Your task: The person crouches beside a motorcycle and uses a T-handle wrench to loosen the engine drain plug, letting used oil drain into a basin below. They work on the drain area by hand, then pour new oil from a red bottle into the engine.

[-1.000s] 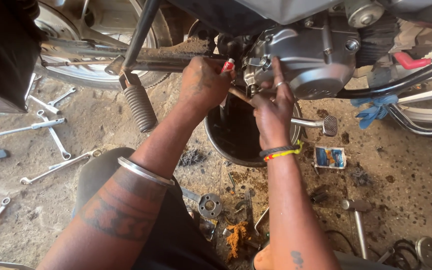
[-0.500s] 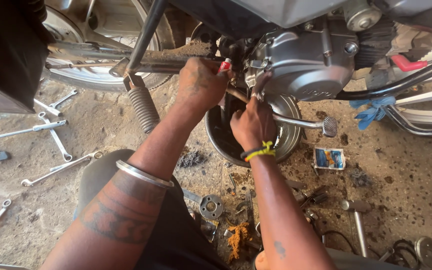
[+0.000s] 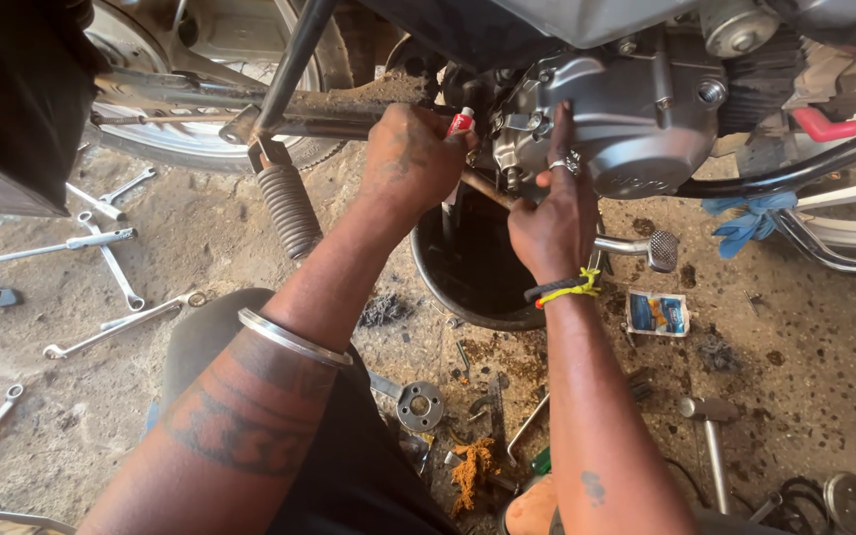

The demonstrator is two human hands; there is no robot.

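Left hand (image 3: 410, 163) closed in a fist around a small red-and-white tube (image 3: 460, 123), held against the lower left edge of the silver engine case (image 3: 636, 119). Only the tube's upper end visible, emerging above the curled thumb and forefinger; remainder hidden inside the fist. Long axis roughly upright, tilted slightly right, exposed end aimed up toward the case seam; cap or nozzle too small to tell. Right hand (image 3: 552, 223) just right of the tube, forefinger extended upward and pressed flat on the case face, a ring on one finger, other fingers curled loosely beneath; nothing pinched in it. Black and yellow bands on the right wrist, metal bangle (image 3: 294, 340) on the left forearm. Directly below both hands, a dark round drain pan (image 3: 468, 297) on the dirt floor. Footpeg (image 3: 661, 250) just right of the right hand. Spanners (image 3: 116, 325) scattered well left; small printed sachet (image 3: 657, 313) lying right of the pan; coil spring (image 3: 289, 210) left of the fist.
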